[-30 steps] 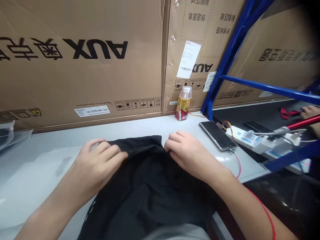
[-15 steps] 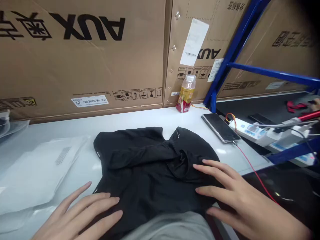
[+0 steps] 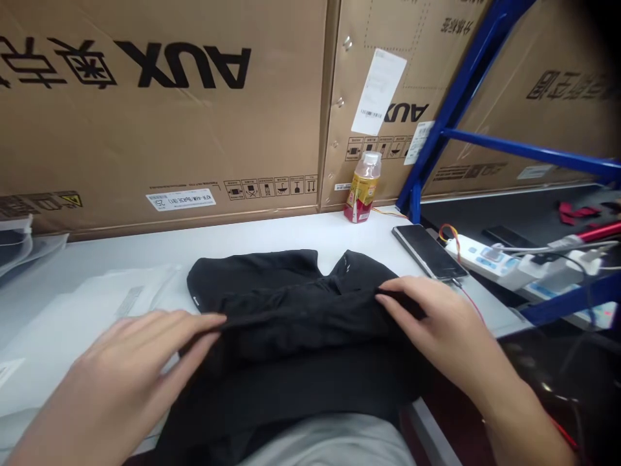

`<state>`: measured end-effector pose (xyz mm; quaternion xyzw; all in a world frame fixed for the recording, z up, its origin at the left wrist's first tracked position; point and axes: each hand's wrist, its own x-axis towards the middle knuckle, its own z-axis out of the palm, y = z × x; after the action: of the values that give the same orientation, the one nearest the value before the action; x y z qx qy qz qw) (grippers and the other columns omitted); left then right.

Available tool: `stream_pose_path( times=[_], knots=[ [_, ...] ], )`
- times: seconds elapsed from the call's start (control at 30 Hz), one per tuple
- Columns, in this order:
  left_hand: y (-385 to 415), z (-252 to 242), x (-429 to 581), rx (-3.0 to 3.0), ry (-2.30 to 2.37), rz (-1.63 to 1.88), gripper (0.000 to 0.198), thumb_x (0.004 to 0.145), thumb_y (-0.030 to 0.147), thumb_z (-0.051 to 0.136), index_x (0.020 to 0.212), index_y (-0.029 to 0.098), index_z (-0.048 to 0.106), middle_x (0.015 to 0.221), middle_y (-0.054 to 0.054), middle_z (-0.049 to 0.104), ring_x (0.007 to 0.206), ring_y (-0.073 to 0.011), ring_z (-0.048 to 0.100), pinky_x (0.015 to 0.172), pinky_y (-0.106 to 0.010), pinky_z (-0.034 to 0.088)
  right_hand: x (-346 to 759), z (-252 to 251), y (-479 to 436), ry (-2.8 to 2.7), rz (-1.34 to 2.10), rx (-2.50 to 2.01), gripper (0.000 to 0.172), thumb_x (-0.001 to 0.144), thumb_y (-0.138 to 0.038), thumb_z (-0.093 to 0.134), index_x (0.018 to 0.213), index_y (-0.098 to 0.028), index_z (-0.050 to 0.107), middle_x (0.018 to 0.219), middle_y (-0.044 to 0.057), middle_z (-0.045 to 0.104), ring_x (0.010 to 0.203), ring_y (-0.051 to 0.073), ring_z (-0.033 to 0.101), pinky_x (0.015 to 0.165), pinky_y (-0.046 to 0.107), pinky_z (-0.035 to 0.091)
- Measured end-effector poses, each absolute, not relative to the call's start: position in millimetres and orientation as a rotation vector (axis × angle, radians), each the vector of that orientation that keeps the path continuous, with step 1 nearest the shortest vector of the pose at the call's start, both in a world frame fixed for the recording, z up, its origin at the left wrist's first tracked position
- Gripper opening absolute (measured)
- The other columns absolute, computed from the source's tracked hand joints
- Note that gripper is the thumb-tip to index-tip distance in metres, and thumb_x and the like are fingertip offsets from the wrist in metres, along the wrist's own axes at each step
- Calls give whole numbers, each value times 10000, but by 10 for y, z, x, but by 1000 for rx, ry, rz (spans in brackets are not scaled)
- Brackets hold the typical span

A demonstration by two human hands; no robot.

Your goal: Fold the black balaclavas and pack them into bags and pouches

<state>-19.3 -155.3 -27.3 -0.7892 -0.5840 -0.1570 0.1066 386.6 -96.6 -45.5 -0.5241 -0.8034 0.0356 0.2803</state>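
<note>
A black garment (image 3: 301, 375) of stretchy-looking cloth lies on the white table and hangs over its near edge. My left hand (image 3: 145, 362) pinches a raised fold of it at the left, thumb below and fingers on top. At the right, my right hand (image 3: 431, 323) pinches the same fold between thumb and fingers. Between the two hands the fold runs nearly straight, lifted a little off the cloth beneath. Two rounded parts of the garment lie flat at the far side, with a notch between them and small white marks at their edges.
Clear plastic bags (image 3: 87, 323) lie on the left of the white table (image 3: 252, 243). Large cartons (image 3: 160, 129) stand behind it. At the back right are a drink bottle (image 3: 363, 188), a phone (image 3: 429, 251) on a cable, a power strip (image 3: 485, 255) and a blue frame (image 3: 449, 110).
Both hands were spread flat over the garment. They have moved up and inward, closed on the cloth and raised a fold across it.
</note>
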Motion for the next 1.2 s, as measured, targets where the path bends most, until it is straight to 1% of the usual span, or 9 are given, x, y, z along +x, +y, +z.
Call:
stream_pose_path(
  times=[0.13,0.3,0.4,0.57,0.77,0.9,1.03,1.13,1.2],
  knots=[
    [-1391,-264,8,-2307,-1505,-301,355,1050,358,465,1310,262,687,1251,-77,743,1098,-347,680,943,-548,504,3650,-522,-893,-2234,-30,-1389,219,1038,-240,544,1202,-223,689,1239,111,717,1173,317,670,994,511,564],
    [-1436,-428,681,-2500,-1256,-404,482,1050,273,492,1526,206,525,1604,-70,531,1487,-304,474,1277,-542,296,3173,-544,-1129,-2402,-57,-1063,448,1060,-171,462,1501,-163,541,1647,90,465,1573,305,324,1246,529,390],
    [-1408,-623,794,-2564,-1299,-286,620,1070,437,476,1610,142,399,1663,-108,430,1523,-333,432,1223,-552,405,2980,-607,-1178,-2547,66,-1087,537,1083,-251,439,1595,-94,421,1677,125,397,1591,333,281,1257,570,370],
    [-1417,-826,438,-2532,-1427,-203,695,1082,472,443,1684,206,218,1691,-82,367,1534,-314,421,1179,-543,474,3128,-705,-1093,-2579,129,-1289,552,1099,-303,412,1633,-168,374,1687,81,370,1583,339,299,1253,630,343],
    [-1519,-686,370,-2482,-1415,-224,667,1078,501,447,1652,186,319,1646,-82,439,1485,-327,494,1135,-543,516,3630,-754,-1052,-2508,-12,-1423,590,1105,-418,404,1631,-155,368,1675,96,412,1578,360,306,1220,606,397],
    [-1499,-515,733,-2600,-1326,-277,649,1077,542,446,1612,177,405,1653,-70,424,1500,-349,466,1160,-576,484,3986,-713,-1008,-2327,-184,-1601,485,1023,-538,534,1282,-158,689,1538,178,569,1445,461,482,1079,635,494],
    [-1388,-448,1157,-2816,-1364,-340,664,1062,614,434,1572,192,479,1654,-76,424,1529,-358,416,1197,-594,445,4056,-540,-989,-2295,-14,-1648,271,996,-499,575,930,-244,640,1060,103,745,926,305,725,765,443,578],
    [-1305,-477,1338,-2892,-1507,-368,637,1063,622,423,1546,219,522,1629,-60,471,1531,-360,409,1218,-607,420,3835,-385,-1008,-2147,75,-1750,216,991,-472,592,908,-274,565,731,7,674,567,220,624,518,341,460],
    [-1289,-495,1371,-2911,-1554,-383,646,1061,617,434,1564,217,496,1635,-61,464,1542,-365,386,1225,-625,407,3592,-311,-1040,-2018,52,-1705,193,987,-454,613,1036,-270,583,795,29,709,611,241,664,531,345,476]
  ],
)
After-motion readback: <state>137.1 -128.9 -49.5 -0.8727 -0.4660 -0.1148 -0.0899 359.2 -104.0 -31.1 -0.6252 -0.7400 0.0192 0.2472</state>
